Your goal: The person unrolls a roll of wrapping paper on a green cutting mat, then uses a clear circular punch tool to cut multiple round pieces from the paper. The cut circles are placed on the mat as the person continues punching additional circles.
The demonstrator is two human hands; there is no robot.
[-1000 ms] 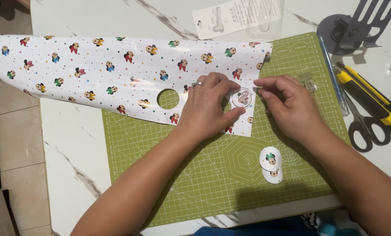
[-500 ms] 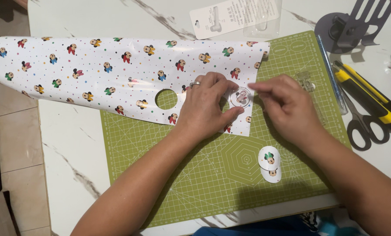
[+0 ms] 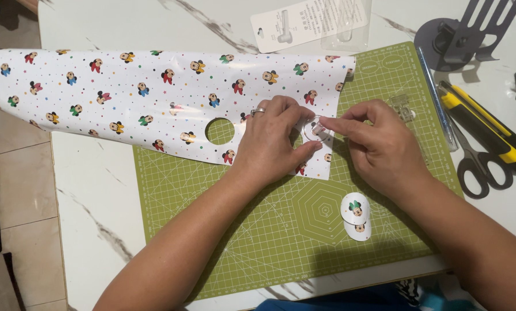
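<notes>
A white sheet of wrapping paper point(image 3: 125, 92) with small cartoon heads and dots lies across a green cutting mat point(image 3: 258, 230); a round hole point(image 3: 220, 131) is cut in it. My left hand point(image 3: 269, 144), with a ring on one finger, presses the paper and cups a clear round disc point(image 3: 315, 129) between thumb and fingers. The forefinger of my right hand point(image 3: 379, 147) rests on the disc's top. Two cut paper circles point(image 3: 356, 216) lie overlapping on the mat, below my right hand.
At the right lie black-handled scissors point(image 3: 481, 167), a yellow and black utility knife point(image 3: 488, 132), a blue pen point(image 3: 436, 98) and a small clear piece point(image 3: 403, 107). A dark metal stand point(image 3: 459, 34) and an opened blister pack point(image 3: 312, 23) sit at the back of the marble table.
My right hand has moved left from beside the disc, and its forefinger now touches the disc. My left hand and the paper have stayed in place.
</notes>
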